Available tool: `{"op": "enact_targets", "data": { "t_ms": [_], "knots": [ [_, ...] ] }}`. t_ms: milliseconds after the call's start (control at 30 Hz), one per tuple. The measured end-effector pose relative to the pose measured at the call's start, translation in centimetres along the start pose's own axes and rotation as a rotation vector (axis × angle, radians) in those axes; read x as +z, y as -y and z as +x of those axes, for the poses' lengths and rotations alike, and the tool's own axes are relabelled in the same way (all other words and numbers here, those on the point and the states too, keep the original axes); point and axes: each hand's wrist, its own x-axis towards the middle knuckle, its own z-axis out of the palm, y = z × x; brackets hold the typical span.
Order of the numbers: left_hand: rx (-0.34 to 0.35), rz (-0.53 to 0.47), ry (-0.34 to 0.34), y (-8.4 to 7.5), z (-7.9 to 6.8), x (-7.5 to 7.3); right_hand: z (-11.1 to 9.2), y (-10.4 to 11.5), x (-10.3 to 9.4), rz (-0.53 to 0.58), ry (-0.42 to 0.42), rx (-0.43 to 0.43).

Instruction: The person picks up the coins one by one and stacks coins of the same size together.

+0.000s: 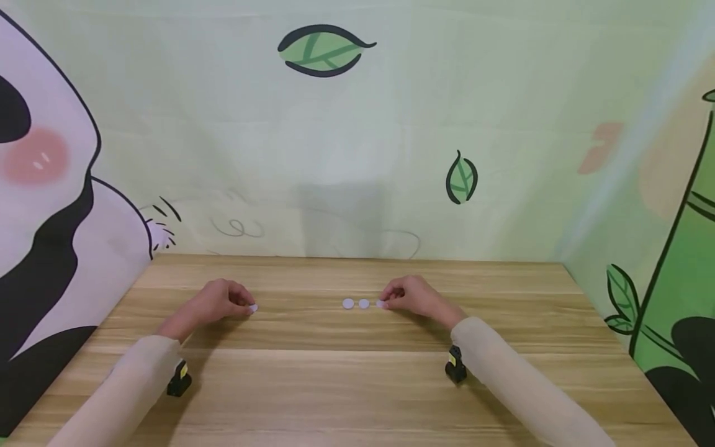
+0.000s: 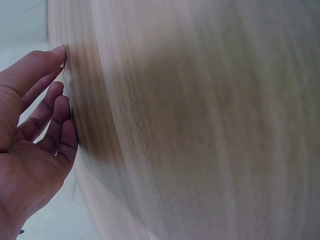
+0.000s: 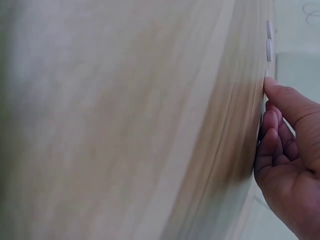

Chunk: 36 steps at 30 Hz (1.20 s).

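Observation:
On the left part of the table, my left hand pinches a small white disc between thumb and forefinger, close to the wood. The left wrist view shows only a thin white edge of that disc at the fingertips. Right of the middle, my right hand holds another white disc by its edge, at or just on the tabletop, its other fingers curled. Two more white discs, one in the middle and one at the left, lie flat in line with it.
The wooden table reaches back to a wall covering printed with leaves and a panda. A small black device sits at each wrist, one on the left and one on the right.

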Motion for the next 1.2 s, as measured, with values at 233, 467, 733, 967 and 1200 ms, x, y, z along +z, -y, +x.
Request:
{"op": "enact_targets", "data": {
  "t_ms": [233, 467, 733, 967, 1200],
  "knots": [
    [-0.002, 0.004, 0.011, 0.0, 0.0, -0.1, -0.1, 0.0, -0.2, 0.014, 0.035, -0.004],
    [0.003, 0.008, 0.006, 0.1, 0.1, -0.1, -0.1, 0.0, -0.2, 0.009, 0.034, -0.005],
    [0.006, 0.037, -0.031, -0.3, 0.2, -0.2, 0.0, -0.2, -0.3, 0.018, 0.040, 0.000],
    [0.031, 0.029, -0.046, -1.4, 0.2, -0.3, 0.0, -0.1, -0.4, 0.019, 0.044, -0.003],
    [0.040, 0.020, -0.042, -2.4, 0.3, -0.2, -0.1, -0.1, -0.4, 0.022, 0.043, -0.008]
  ]
}}
